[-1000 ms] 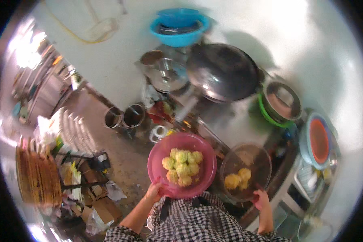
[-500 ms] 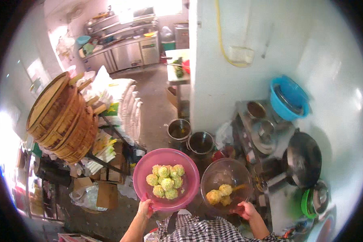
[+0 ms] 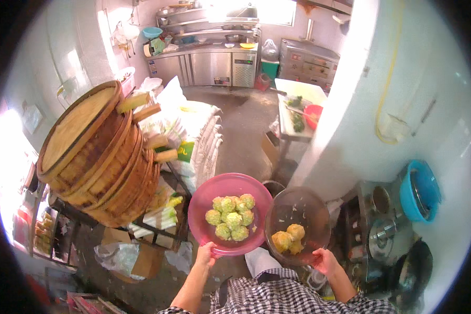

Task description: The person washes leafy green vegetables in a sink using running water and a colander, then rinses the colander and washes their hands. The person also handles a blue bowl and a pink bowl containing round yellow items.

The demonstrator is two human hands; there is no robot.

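My left hand grips the near rim of a pink plastic basin. Inside it lies a heap of pale green, rough-surfaced balls. With my right hand I hold the near right rim of a clear, brownish bowl. A few yellow-orange balls rest in that bowl, along with small scraps stuck to its wall. Both vessels are held level in front of my checked apron, side by side, their rims touching or nearly so. The fingers under the rims are partly hidden.
Stacked bamboo steamers stand at left, beside white sacks. On the right, a stove counter bears pots, a wok and a blue basin. A wall edge juts out ahead; beyond it is a table with greens.
My view has swung toward the left and the doorway, so the steamers look closer and more of the back kitchen shows. Both hands keep their vessels, carried along with me.
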